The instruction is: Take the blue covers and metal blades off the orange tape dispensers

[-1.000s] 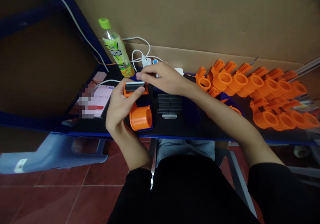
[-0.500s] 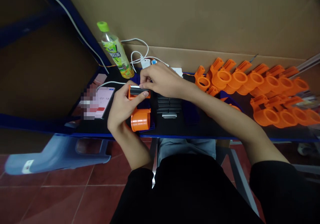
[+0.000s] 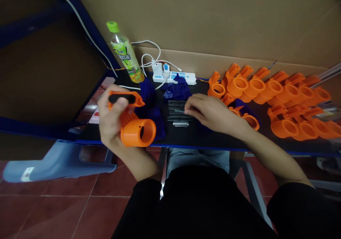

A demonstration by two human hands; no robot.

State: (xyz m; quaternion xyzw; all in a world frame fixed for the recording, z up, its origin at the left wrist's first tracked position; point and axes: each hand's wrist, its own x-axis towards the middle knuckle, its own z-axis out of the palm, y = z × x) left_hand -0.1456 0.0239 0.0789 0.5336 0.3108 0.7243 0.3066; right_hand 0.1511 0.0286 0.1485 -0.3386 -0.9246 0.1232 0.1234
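My left hand [image 3: 110,120] grips an orange tape dispenser [image 3: 134,127] by its body, held above the table's front edge; a dark cutter strip sits in its head near my thumb. My right hand [image 3: 210,113] rests palm down on the black table [image 3: 186,137], fingers curled at a stack of dark cutter strips [image 3: 179,110]. Whether those fingers pinch a strip is hidden. Dark blue cloth [image 3: 177,90] lies behind the stack.
Rows of orange dispensers [image 3: 279,100] fill the table's right half. A green-capped bottle [image 3: 125,52], a white power strip [image 3: 174,77] with cables and a phone [image 3: 96,113] stand at the back left. A cardboard wall rises behind. A blue plastic stool [image 3: 58,161] stands on the red tile floor.
My left hand has swung the dispenser left and toward me. My right hand let go of the dispenser's head and dropped to the stack of strips.
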